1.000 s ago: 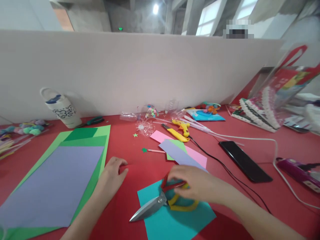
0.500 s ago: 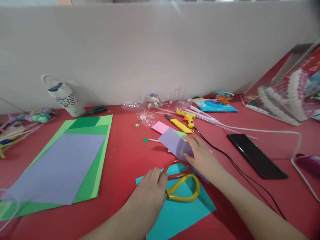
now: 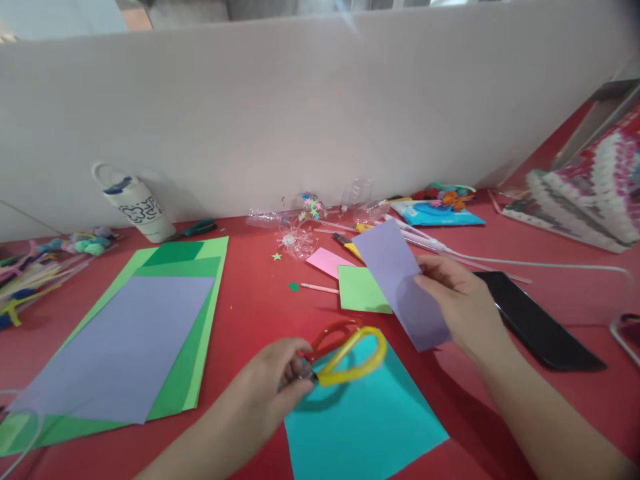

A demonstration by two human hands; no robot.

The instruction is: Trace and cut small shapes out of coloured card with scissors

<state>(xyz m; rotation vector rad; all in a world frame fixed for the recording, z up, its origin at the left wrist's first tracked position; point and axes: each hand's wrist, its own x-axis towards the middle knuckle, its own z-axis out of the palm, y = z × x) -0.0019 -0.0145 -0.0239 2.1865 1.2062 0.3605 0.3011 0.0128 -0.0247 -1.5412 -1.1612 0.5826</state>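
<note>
My left hand [image 3: 273, 383] is closed round the blade end of a pair of scissors [image 3: 357, 369], whose red and yellow handle loops point right. Beneath the scissors lies a turquoise sheet of paper [image 3: 367, 423]. My right hand [image 3: 463, 300] pinches a purple strip of paper [image 3: 400, 287] by its right edge, raised at a tilt. The strip partly covers a light green piece of paper [image 3: 363, 291] on the table. Behind that lie a pink piece of paper [image 3: 330, 262] and a pencil [image 3: 320, 289], its right end hidden.
Purple and green sheets [image 3: 120, 340] are stacked at the left. A tumbler [image 3: 140, 208] stands by the white partition [image 3: 280, 113]. A black phone [image 3: 545, 323] lies right of my right hand. Craft bits and a blue packet [image 3: 440, 213] line the back.
My right hand has lifted the purple strip off the table and moved right, uncovering the light green piece. My left hand has shifted left with the scissors, now raised and turned.
</note>
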